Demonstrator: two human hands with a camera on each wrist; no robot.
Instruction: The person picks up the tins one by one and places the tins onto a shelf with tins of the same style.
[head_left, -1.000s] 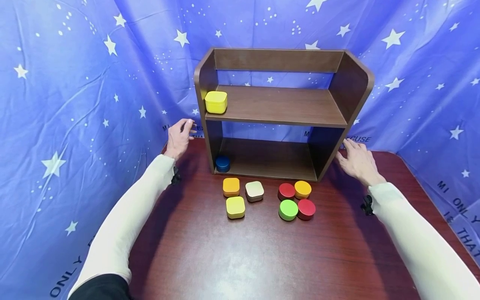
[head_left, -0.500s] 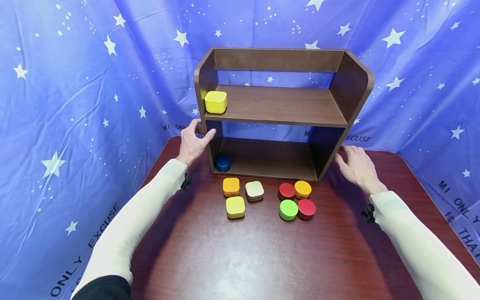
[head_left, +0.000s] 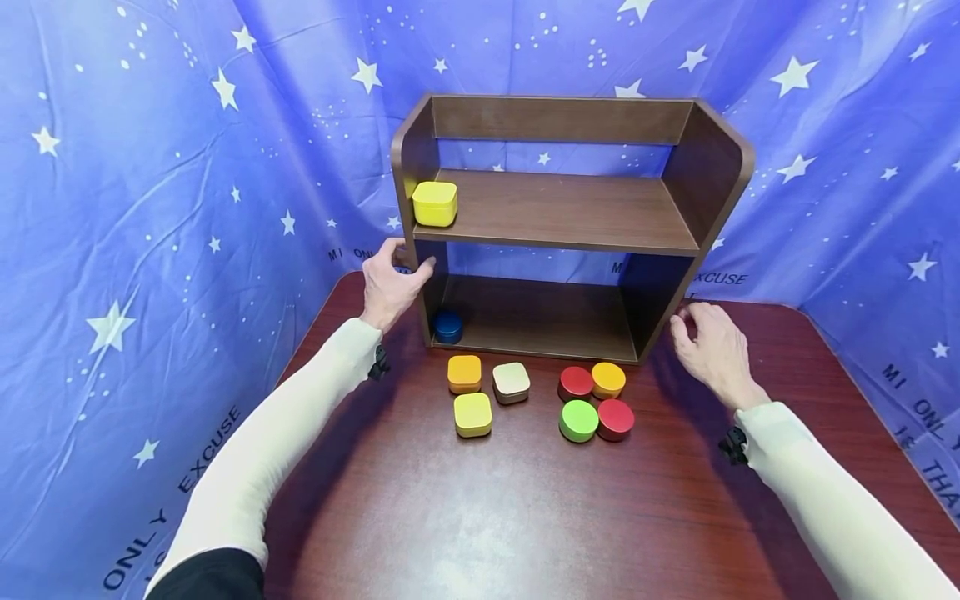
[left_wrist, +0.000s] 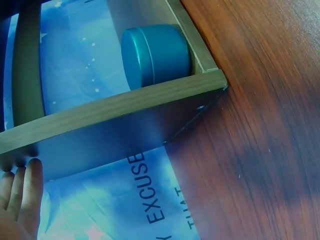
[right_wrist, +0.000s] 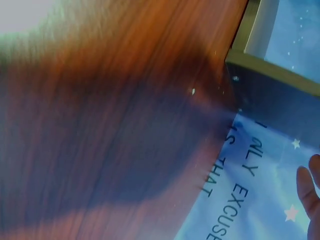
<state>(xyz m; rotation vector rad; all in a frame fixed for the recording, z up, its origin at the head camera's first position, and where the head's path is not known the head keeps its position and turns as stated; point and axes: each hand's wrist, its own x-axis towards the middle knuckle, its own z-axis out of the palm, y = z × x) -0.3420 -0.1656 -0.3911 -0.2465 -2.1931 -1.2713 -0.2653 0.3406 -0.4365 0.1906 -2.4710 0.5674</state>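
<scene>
A dark brown two-tier shelf [head_left: 562, 210] stands at the back of the table. My left hand [head_left: 388, 290] grips its left side panel, thumb round the front edge; in the left wrist view the fingers [left_wrist: 33, 187] press the panel's outer face. Beside the right panel my right hand [head_left: 712, 354] hovers with loosely bent fingers, holding nothing. A yellow rounded-square tin [head_left: 435, 204] sits at the left end of the upper tier. On the lower tier, in the left corner, is a round blue tin [head_left: 448, 328], seen large in the left wrist view.
In front of the shelf lie orange [head_left: 464, 374], cream [head_left: 512, 382] and yellow [head_left: 473, 415] square tins. To their right, red [head_left: 576, 384], orange [head_left: 608, 380], green [head_left: 579, 421] and dark red [head_left: 616, 419] round tins cluster. A blue starry cloth [head_left: 187, 167] hangs behind.
My left hand has moved right, from beside the shelf onto its left panel. The right hand has drawn slightly back from the right panel. Shelf and tins stay put.
</scene>
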